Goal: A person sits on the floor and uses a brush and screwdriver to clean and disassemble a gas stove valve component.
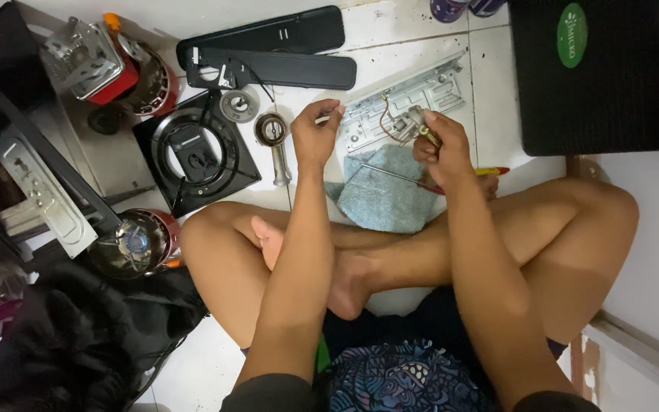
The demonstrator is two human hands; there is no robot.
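Head view: we sit cross-legged on the tiled floor (390,23), both hands raised over a blue cloth (383,194) that lies just ahead of the shins.

Right hand (440,149): fingers curled shut around a small brass valve fitting (421,126); thin orange wires (384,118) loop out of it to the left. The fitting sits at the top of the fist, toward the fingertips.

Left hand (314,133): thumb and forefinger pressed together as in a pinch at the level of the fitting. What they pinch is too small to tell; it may be a wire end.

Key relation: the fitting lies to the right of the left hand, with a clear gap between the two hands. The wires run across that gap, roughly left-right. The right hand holds the part; the left is the free, nearer one to the wire ends.

Under the hands, a grey metal bracket plate (406,103) lies on the floor, its long axis slanting up to the right. A thin rod tool with a yellow-red handle (490,171) lies across the cloth behind the right wrist. Left of the hands: black burner tray (192,152), loose burner tube (276,149).
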